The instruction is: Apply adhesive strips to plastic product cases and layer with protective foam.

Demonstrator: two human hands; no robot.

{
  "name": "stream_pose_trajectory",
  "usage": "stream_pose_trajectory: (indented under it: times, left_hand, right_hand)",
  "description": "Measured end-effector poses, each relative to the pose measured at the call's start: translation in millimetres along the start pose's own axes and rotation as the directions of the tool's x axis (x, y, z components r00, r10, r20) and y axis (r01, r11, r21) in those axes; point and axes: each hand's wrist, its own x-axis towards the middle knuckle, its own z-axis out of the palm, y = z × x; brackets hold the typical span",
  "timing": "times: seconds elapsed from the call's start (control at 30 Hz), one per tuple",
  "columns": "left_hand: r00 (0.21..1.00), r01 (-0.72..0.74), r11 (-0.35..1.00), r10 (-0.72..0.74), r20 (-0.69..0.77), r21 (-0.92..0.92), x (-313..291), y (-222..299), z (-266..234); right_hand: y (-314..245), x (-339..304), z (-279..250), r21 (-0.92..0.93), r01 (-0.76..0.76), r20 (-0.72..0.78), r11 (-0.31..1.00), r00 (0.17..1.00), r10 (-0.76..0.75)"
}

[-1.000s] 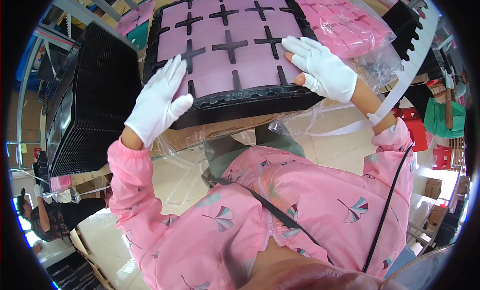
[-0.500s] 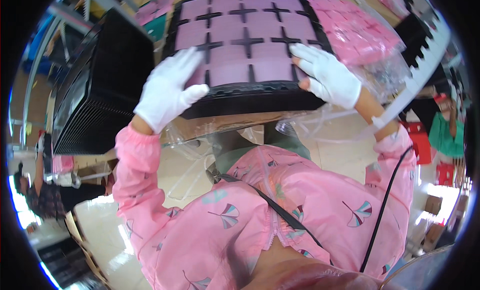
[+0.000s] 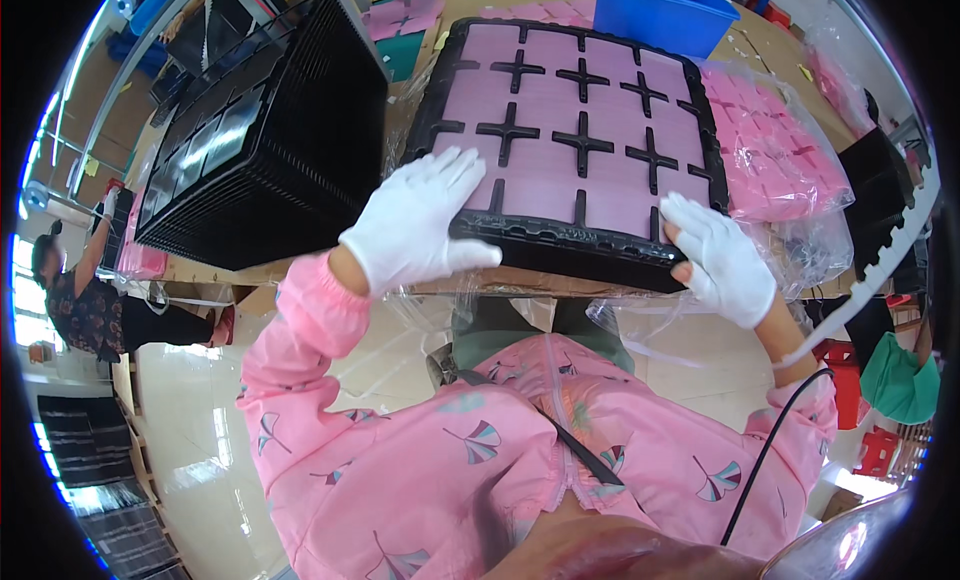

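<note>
We have the black tray stack (image 3: 560, 245) of pink squares at the table's near edge (image 3: 300, 270), left hand (image 3: 420, 225) flat on top, right hand (image 3: 720, 255) gripping its corner, so squaring it likely needs even pressure.

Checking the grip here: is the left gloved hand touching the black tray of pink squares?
Touching. The head view shows the left hand lying flat on the near left corner of the black tray, fingers spread over its rim.
</note>
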Motion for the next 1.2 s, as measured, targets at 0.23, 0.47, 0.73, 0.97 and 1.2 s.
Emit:
stream_pose_trajectory:
  times: [0.23,0.47,0.73,0.97,1.2]
  left_hand:
    - [1.0,-0.021,1.0,0.021,0.012,-0.001,2,-2,1]
    - [0.994,-0.099,0.993,0.096,-0.054,-0.061,-13,-13,-12]
    - [0.974,0.084,0.994,-0.095,-0.205,-0.065,121,-71,11]
    - [0.975,0.212,0.977,-0.214,0.065,0.037,157,-101,36]
    - [0.949,0.297,0.951,-0.303,0.084,0.084,187,-118,47]
  right_hand:
    - [-3,6,0,-0.066,-0.021,-0.026,0.998,0.999,0.02]
    - [13,-17,-12,0.089,0.009,-0.08,0.996,0.997,-0.002]
    - [106,65,10,-0.022,-0.295,-0.366,0.955,0.892,0.266]
    - [141,97,25,-0.165,-0.354,-0.164,0.921,0.93,0.328]
    - [166,124,30,-0.238,-0.38,-0.158,0.894,0.923,0.35]
